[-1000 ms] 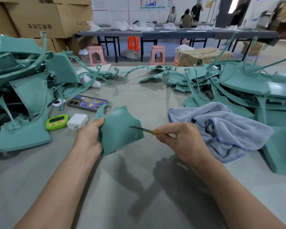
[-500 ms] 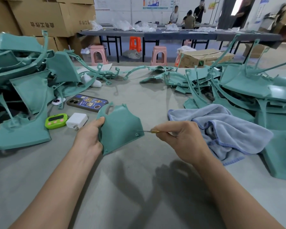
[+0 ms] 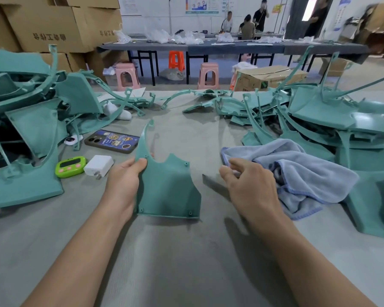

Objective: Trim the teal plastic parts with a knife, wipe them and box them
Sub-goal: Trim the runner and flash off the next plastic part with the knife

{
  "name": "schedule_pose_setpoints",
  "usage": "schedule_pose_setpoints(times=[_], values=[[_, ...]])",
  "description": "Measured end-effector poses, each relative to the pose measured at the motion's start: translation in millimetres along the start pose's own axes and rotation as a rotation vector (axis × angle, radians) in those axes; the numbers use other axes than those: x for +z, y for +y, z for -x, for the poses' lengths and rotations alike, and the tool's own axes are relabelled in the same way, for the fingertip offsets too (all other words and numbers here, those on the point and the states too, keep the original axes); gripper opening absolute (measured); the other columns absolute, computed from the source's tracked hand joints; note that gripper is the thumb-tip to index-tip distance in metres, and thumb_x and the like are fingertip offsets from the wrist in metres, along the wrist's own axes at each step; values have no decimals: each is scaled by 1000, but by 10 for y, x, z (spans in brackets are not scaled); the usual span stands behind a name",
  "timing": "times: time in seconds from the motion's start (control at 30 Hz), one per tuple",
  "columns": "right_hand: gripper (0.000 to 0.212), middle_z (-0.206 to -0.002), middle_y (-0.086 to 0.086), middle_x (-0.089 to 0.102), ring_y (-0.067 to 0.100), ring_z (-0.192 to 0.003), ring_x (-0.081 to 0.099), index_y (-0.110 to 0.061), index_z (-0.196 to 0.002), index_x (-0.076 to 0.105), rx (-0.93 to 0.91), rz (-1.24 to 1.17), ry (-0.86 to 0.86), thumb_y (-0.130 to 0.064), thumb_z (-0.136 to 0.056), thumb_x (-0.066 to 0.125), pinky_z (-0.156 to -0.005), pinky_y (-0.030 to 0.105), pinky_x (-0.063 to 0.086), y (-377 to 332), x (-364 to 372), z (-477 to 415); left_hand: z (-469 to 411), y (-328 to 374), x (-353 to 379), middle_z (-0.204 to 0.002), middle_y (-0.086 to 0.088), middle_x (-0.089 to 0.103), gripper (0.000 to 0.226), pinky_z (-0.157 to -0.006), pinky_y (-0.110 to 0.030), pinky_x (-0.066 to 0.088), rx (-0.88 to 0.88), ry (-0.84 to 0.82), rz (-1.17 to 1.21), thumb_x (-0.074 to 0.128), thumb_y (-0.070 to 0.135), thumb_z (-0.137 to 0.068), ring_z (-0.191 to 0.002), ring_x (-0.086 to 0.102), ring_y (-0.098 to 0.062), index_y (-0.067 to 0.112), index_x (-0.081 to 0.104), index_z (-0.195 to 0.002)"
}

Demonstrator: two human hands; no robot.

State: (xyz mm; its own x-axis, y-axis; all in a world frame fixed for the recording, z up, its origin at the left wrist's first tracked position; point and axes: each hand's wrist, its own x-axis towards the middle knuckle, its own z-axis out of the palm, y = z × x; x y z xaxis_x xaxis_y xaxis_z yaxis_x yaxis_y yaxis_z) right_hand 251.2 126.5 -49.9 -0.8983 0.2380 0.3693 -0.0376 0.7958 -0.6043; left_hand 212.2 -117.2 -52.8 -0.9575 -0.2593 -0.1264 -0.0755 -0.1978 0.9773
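Observation:
My left hand (image 3: 124,185) grips the left edge of a teal plastic part (image 3: 169,189), a flat panel with a curved arm rising from its top left, and holds it upright just above the grey table (image 3: 186,262). My right hand (image 3: 248,187) hovers to the right of the part, its fingers loosely spread at the near edge of a blue cloth (image 3: 297,173). The knife (image 3: 213,183) shows as a blurred blade beneath the right hand's thumb side, pointing toward the part. Whether the palm still touches its handle is hidden.
Heaps of teal parts lie at the left (image 3: 31,129) and right (image 3: 341,120). A phone (image 3: 112,141), a green timer (image 3: 70,166) and a white charger (image 3: 99,166) sit left of my left hand. Cardboard boxes (image 3: 49,25), stools and people stand beyond.
My right hand has drawn the knife off the part's right edge and loosened its pinch, moving toward the cloth. My left hand has turned the part more upright.

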Motion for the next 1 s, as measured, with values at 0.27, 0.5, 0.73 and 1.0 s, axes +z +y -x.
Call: schedule_pose_setpoints(times=[0.27,0.5,0.73,1.0], values=[[26,-93,-8,79,9,-89,76,-27,-108,78,54,-579,-544,-37,-86,69,-84,35,61,-188,-39,128,123,-28,170,-95,-11,78,27,-69,-37,62,38,27,144,58,17,-99,-84,76,-26,15,81,-86],[24,-106,19,76,29,-69,75,4,-112,70,249,-890,-667,-1,-103,48,-71,34,64,-353,68,187,80,7,113,-101,-10,78,19,-69,-40,62,-110,66,268,57,19,-101,-86,76,-25,11,74,-103],[26,-65,11,72,24,-51,69,3,-98,68,450,-1022,-334,-5,-106,45,-54,30,59,-320,100,110,142,-72,110,-123,-11,72,64,-79,-32,61,78,-544,29,75,0,-71,-103,71,-23,17,62,-131],[25,-67,14,73,24,-53,69,-1,-96,68,396,-996,-395,-7,-106,46,-57,29,59,-279,78,88,132,-89,110,-112,-9,75,57,-76,-30,61,151,-512,37,79,-7,-63,-94,72,-19,20,74,-113]])
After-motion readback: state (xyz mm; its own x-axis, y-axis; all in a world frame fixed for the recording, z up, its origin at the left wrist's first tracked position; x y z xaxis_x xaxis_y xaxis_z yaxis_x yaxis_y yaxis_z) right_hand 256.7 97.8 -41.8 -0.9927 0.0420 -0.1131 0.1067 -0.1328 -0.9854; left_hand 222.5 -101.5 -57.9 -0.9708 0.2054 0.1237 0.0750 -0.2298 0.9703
